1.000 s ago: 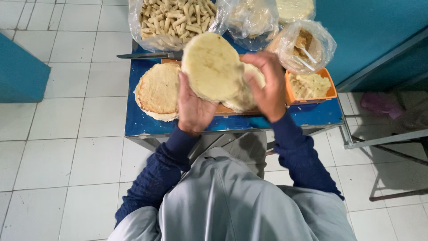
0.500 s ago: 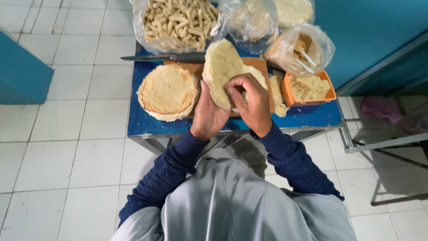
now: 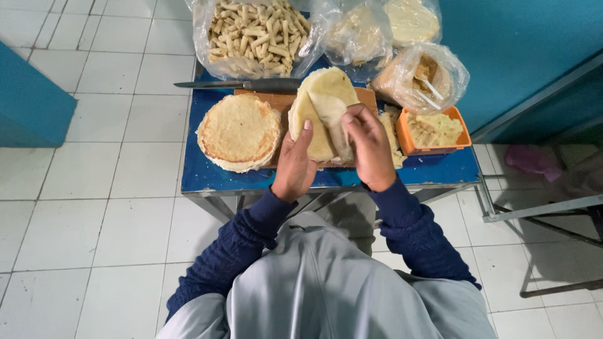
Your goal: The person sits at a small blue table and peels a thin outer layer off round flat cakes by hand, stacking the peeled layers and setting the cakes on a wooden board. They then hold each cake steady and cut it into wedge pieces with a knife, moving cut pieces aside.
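A thin pale wrapper sheet [image 3: 317, 110] is held up over the wooden board [image 3: 276, 100] at the middle of the blue table [image 3: 207, 176]. The left hand [image 3: 294, 164] is closed on the sheet's lower left edge, thumb laid upward against its face. The right hand [image 3: 369, 149] is pinched on a flap of the same sheet, which is folded inward over the centre; the grip of both hands is thus closed on the sheet, fingers partly hidden behind it.

Just left of the hands, a stack of round browned flatbreads [image 3: 239, 130] is seen lying partly on the board and partly on the table. A long knife [image 3: 242, 84] is laid along the board's far edge. Behind it, a clear bag of short rolled pieces [image 3: 254, 31] is noted, with two further clear bags [image 3: 383, 28] to its right. An orange tub of pale filling [image 3: 434, 130] is set at the right, a clear bag with a spoon [image 3: 421, 78] touching its far side. Dark blue knitted sleeves [image 3: 411, 232] are worn
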`<move>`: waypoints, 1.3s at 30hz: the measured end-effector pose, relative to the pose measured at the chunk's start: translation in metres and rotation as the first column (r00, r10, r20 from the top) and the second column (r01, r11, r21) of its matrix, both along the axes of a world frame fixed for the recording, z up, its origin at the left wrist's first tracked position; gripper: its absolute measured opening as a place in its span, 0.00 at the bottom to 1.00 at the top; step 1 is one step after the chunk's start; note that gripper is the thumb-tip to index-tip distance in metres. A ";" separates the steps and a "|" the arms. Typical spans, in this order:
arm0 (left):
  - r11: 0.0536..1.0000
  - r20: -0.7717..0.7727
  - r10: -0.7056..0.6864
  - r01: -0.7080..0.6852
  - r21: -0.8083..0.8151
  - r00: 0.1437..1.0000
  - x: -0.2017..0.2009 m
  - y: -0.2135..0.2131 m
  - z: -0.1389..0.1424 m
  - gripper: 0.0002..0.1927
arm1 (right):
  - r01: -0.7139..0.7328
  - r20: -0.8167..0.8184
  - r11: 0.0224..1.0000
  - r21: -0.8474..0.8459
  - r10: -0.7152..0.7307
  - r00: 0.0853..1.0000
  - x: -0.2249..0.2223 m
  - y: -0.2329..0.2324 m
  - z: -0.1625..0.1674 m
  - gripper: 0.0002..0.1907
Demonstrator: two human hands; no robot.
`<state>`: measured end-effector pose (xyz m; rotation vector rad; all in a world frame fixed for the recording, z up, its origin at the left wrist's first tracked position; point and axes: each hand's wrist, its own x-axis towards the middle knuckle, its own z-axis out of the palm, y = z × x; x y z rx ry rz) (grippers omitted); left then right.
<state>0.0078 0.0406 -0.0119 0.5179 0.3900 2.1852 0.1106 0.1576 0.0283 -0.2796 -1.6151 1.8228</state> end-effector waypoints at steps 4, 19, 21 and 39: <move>0.991 -0.139 0.079 -0.092 -0.093 0.987 -0.005 -0.003 0.011 0.22 | -0.080 -0.045 0.910 -0.406 0.068 0.997 -0.001 0.002 0.001 0.12; 0.980 -0.238 0.075 -0.115 -0.163 0.968 -0.011 -0.024 0.041 0.22 | -0.096 -0.156 0.908 -0.407 0.034 0.987 0.012 0.004 -0.017 0.14; 0.983 -0.175 0.054 -0.084 -0.165 0.983 -0.014 -0.026 0.043 0.23 | -0.169 -0.149 0.847 -0.504 0.108 0.983 0.016 0.014 -0.029 0.16; 0.995 0.079 0.020 -0.012 -0.101 0.997 -0.057 -0.073 0.046 0.29 | 0.049 -0.216 0.891 -0.451 -0.163 0.963 0.101 0.061 -0.012 0.17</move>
